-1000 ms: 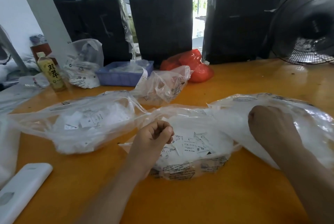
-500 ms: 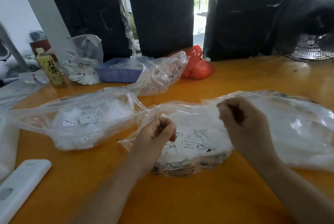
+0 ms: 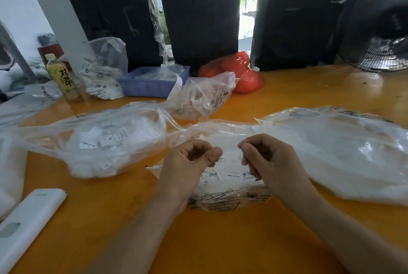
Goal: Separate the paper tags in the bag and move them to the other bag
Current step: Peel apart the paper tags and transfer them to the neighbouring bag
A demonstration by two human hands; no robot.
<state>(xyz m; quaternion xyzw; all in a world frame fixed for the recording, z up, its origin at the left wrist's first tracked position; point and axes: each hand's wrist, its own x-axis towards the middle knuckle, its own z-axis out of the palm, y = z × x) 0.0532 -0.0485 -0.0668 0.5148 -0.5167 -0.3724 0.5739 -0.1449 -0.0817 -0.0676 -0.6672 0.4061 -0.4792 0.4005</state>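
Hands: L hand (image 3: 189, 161) & R hand (image 3: 267, 159) curled over middle bag (image 3: 223, 198).

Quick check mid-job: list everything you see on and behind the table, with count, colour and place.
clear bags of paper tags: three, table front
smaller clear bags: two, mid and left rear
red bag: one, centre rear
blue tray: one, rear
bottle: one, yellow-green, left rear
white device: one, front left
black blocks: three, behind table
fan: one, black, right rear
table: orange
left hand: curled, centre
right hand: curled, centre
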